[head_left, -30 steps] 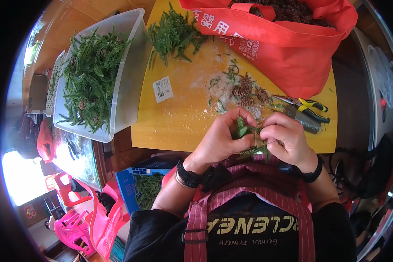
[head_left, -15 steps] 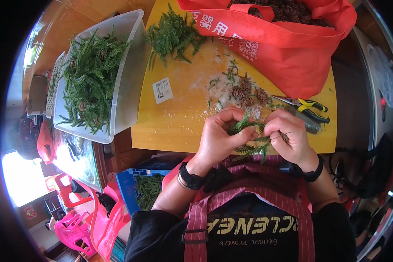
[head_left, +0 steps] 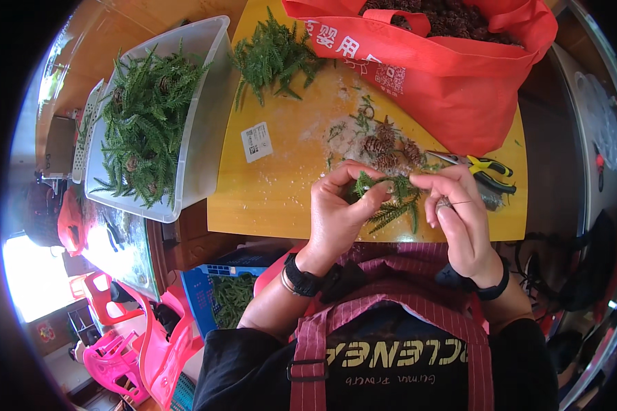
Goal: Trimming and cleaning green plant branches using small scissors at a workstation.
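My left hand (head_left: 343, 209) pinches a green artificial pine sprig (head_left: 395, 207) between thumb and fingers, just above the table's near edge. Beside it, my right hand (head_left: 465, 222) has a small brown pine cone (head_left: 444, 203) tucked in its curled fingers, with a thin dark wire sticking out past them. The right index fingertip reaches to the sprig; whether it grips a stem is hard to make out. Beyond both hands, several pine cones (head_left: 385, 145) lie on the yellow table (head_left: 267, 198), with yellow-and-black pliers (head_left: 483, 168) to their right.
A red bag (head_left: 459, 89) full of pine cones stands at the far right. Loose green sprigs (head_left: 274, 58) lie at the back, near a white label (head_left: 256, 142). At left is a clear plastic bin (head_left: 202, 116) of sprigs; a blue crate (head_left: 199, 301) holds more below.
My right hand has shifted slightly and turned, its index finger now straighter toward the sprig and the pine cone showing between its fingers. My left hand keeps its pinch, moved slightly left.
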The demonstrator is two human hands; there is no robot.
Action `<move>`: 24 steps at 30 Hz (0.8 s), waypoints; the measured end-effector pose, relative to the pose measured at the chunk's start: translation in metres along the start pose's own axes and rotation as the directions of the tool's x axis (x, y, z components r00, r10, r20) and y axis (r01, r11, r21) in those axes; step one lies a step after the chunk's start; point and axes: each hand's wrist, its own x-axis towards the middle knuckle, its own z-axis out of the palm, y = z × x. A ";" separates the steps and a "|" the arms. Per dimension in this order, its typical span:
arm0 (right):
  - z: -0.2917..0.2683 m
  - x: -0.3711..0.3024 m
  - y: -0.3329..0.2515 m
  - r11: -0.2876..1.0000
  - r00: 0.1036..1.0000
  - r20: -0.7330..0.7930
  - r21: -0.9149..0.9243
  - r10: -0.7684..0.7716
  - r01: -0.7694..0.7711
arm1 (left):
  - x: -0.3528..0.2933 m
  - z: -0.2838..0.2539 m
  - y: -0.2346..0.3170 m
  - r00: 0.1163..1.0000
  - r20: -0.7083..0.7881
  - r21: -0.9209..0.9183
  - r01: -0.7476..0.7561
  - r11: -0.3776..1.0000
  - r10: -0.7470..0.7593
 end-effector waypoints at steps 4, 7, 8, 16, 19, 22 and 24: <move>0.006 -0.003 0.000 1.000 0.995 -0.098 0.006 0.021 -0.021 | -0.001 0.001 0.002 0.999 -0.034 -0.055 0.029 0.998 -0.031; 0.002 -0.002 -0.001 0.987 0.998 -0.012 -0.150 -0.056 0.054 | -0.001 0.000 0.001 0.999 -0.047 -0.046 -0.004 0.999 0.002; 0.001 -0.005 0.000 0.982 0.999 -0.011 -0.183 -0.044 0.041 | -0.001 0.000 0.001 0.999 -0.045 -0.047 -0.004 0.999 0.002; 0.010 -0.007 0.004 0.988 1.000 -0.017 -0.152 -0.021 0.018 | -0.004 0.004 -0.002 0.981 -0.036 0.007 -0.188 0.982 0.188; 0.014 -0.005 0.001 0.992 0.997 -0.071 -0.124 -0.002 -0.007 | -0.003 -0.004 -0.011 0.949 0.068 0.268 -0.316 0.910 0.309; 0.018 -0.003 -0.002 0.985 0.996 -0.079 -0.170 -0.044 0.030 | -0.004 -0.001 -0.011 0.950 0.031 0.264 -0.308 0.914 0.311; 0.021 -0.002 -0.002 0.987 0.992 -0.101 -0.152 -0.073 0.057 | -0.003 0.001 -0.009 0.946 0.033 0.274 -0.320 0.907 0.324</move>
